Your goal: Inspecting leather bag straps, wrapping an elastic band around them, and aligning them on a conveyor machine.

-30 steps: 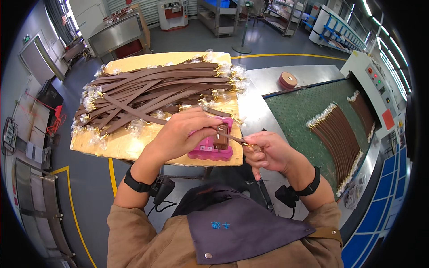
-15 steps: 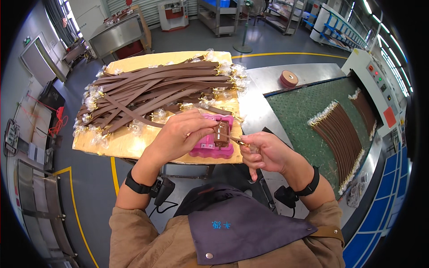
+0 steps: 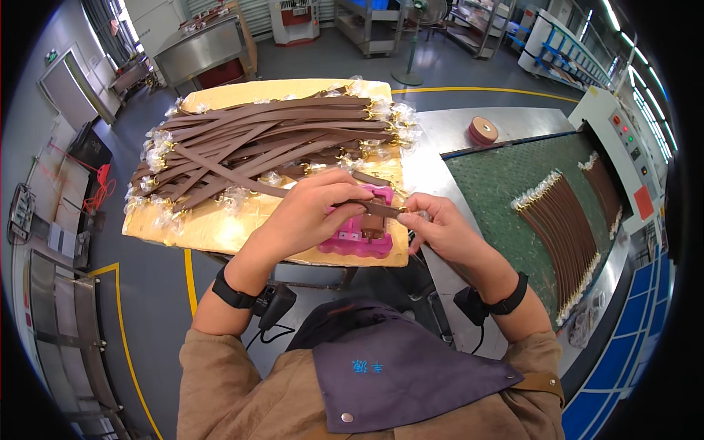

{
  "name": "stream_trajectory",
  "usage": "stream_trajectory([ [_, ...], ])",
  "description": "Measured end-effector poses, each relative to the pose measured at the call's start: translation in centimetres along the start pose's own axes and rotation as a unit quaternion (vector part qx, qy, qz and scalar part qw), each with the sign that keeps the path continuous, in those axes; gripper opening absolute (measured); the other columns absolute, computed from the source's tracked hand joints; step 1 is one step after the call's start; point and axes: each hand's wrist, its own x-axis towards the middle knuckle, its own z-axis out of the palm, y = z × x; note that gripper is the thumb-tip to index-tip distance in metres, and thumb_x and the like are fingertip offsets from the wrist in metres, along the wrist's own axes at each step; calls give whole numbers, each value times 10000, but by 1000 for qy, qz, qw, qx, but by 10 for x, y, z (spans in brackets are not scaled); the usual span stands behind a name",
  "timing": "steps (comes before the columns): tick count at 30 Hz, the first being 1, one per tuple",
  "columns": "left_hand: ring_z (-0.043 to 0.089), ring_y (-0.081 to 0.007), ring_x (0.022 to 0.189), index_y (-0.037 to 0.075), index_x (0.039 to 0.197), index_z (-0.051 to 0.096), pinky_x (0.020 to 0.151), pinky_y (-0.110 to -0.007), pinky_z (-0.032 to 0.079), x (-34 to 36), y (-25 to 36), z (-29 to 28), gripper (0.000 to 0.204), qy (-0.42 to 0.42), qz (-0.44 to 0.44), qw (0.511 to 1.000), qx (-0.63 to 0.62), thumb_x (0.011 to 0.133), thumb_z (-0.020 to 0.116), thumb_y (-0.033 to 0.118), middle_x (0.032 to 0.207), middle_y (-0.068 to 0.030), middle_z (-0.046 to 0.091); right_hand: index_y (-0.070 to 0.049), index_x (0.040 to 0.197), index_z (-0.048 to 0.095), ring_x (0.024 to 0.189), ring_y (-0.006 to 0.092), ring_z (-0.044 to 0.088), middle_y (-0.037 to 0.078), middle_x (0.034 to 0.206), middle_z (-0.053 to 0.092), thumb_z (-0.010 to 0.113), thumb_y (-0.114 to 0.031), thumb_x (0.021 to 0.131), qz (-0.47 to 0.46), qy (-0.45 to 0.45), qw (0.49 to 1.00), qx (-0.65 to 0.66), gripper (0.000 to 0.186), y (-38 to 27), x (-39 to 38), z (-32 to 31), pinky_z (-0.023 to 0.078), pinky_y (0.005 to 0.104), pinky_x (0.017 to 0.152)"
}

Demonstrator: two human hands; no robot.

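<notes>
A flat brown strap [image 3: 383, 210] is stretched between my hands above a pink tape dispenser [image 3: 356, 248]. My left hand [image 3: 314, 210] pinches the strap, fingers and thumb closed on it. At its right end my right hand [image 3: 442, 229] grips it between thumb and fingers; that end is mostly covered. Just below the strap, a brown roll [image 3: 373, 226] sits in the dispenser, partly hidden. Beyond my left hand lies a crisscrossed pile of brown straps [image 3: 257, 150], with gold-coloured metal fittings and clear plastic wrapping [image 3: 400, 125] at their ends.
The pile and dispenser rest on a yellowish board [image 3: 220, 242]. To the right is a machine with a green conveyor belt [image 3: 484, 194] carrying a row of straps [image 3: 561, 242]. A reddish-brown roll [image 3: 482, 130] lies on its metal edge. A control panel [image 3: 627, 139] stands beyond.
My right hand has turned and risen slightly, from beside the dispenser's roll to the strap's end. The strap is now stretched across above the roll.
</notes>
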Motion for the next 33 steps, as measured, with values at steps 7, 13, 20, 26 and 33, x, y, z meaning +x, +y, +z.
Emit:
stream_trajectory([
  [7,640,-259,872,68,999,739,739,-351,525,-3,-11,6,231,12,-6,998,67,795,713,-37,912,-81,648,35,986,609,765,270,626,139,842,620,607,-67,936,-211,69,942,-254,114,12,16,0,493,382,727],
  [13,628,-262,868,67,981,738,729,-355,521,-9,-21,6,246,36,10,995,91,774,704,-61,917,-74,645,32,939,583,803,385,581,190,830,580,615,-64,909,-259,70,913,-308,105,6,22,6,477,418,723],
  [20,613,-264,859,71,984,734,724,-355,512,-12,-25,5,317,50,23,994,89,735,662,-111,906,-78,634,25,902,567,800,376,582,183,817,572,614,-72,914,-270,69,900,-336,108,8,27,7,478,428,723],
  [26,612,-262,849,75,987,734,716,-351,512,-16,-27,6,334,52,27,994,88,732,645,-122,902,-79,631,8,869,538,807,374,581,176,812,569,615,-70,906,-276,69,885,-369,115,12,29,7,476,444,719],
  [33,611,-261,838,76,987,734,707,-348,518,-15,-27,9,342,53,25,995,83,730,634,-127,903,-79,636,5,892,548,816,375,582,177,823,577,623,-66,891,-295,75,875,-377,103,12,28,6,480,449,728],
])
